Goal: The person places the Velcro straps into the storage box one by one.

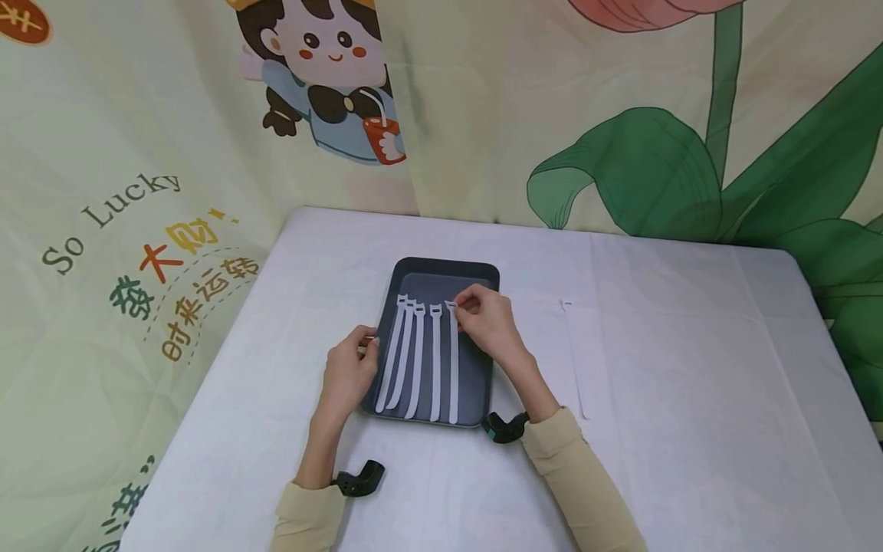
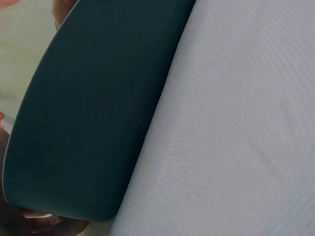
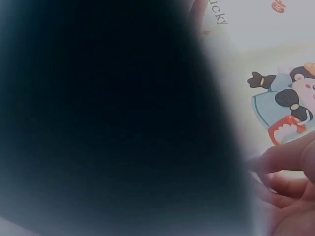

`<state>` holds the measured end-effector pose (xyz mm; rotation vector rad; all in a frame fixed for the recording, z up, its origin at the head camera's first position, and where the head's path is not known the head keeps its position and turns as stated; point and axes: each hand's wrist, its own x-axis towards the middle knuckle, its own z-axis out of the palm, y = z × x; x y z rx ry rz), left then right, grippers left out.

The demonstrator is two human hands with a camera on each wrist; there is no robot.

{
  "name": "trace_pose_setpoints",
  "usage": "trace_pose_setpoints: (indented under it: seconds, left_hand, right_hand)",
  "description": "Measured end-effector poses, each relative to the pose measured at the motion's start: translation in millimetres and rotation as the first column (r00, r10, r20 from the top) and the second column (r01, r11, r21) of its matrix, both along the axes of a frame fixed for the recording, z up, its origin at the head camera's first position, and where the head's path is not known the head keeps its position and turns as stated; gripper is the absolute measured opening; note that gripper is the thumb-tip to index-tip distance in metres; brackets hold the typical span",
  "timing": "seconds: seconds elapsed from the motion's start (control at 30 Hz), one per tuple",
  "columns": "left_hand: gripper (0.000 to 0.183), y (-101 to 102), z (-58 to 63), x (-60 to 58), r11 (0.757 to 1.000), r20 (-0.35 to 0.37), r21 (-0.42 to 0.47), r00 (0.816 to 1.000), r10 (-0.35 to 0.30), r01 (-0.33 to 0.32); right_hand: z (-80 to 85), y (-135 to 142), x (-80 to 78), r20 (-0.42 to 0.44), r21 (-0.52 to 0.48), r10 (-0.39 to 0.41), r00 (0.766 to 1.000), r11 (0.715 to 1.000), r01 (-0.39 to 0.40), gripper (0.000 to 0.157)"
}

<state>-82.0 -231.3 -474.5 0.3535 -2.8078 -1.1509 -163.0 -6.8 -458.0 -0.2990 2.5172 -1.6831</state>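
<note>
Several white hook-and-loop cable ties (image 1: 417, 360) lie side by side in a dark tray (image 1: 476, 399), their slotted heads toward its far end. My right hand (image 1: 488, 318) reaches over the tray's right side. Its thumb and index finger pinch the head of the rightmost cable tie (image 1: 453, 376), whose strap runs straight toward the near end. At the left rim, my left hand (image 1: 352, 366) grips the tray between thumb and curled fingers. The tray's outer wall (image 2: 93, 108) fills much of the left wrist view. In the right wrist view the dark, blurred tray (image 3: 123, 123) hides most of the right hand's work.
A single white cable tie (image 1: 576, 364) lies on the white tablecloth (image 1: 690, 383) to the right of the tray. Behind the table hangs a printed cloth (image 1: 469, 115). Black wrist cameras (image 1: 362, 479) sit at both wrists, one close to the tray's near right corner.
</note>
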Motion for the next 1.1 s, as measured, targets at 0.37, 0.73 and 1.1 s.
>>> trace_pose_setpoints:
  seconds: [0.37, 0.73, 1.1]
  left_hand:
    - [0.028, 0, -1.1, -0.3, 1.0, 0.005, 0.0, 1.0, -0.001, 0.001]
    - [0.028, 0, -2.5, -0.7, 1.0, 0.003, 0.0, 1.0, -0.002, 0.002]
    - [0.028, 1, -2.2, -0.8, 1.0, 0.002, 0.001, 1.0, 0.0, 0.0]
  right_hand:
    - [-9.2, -2, -4.0, -0.018, 0.165, 0.031, 0.999, 0.986, -0.028, 0.008]
    - [-12.7, -3, -3.0, -0.04, 0.195, 0.038, 0.998, 0.98, -0.029, 0.021]
    - [-12.2, -3, -0.2, -0.047, 0.235, 0.078, 0.996, 0.97, -0.064, 0.032]
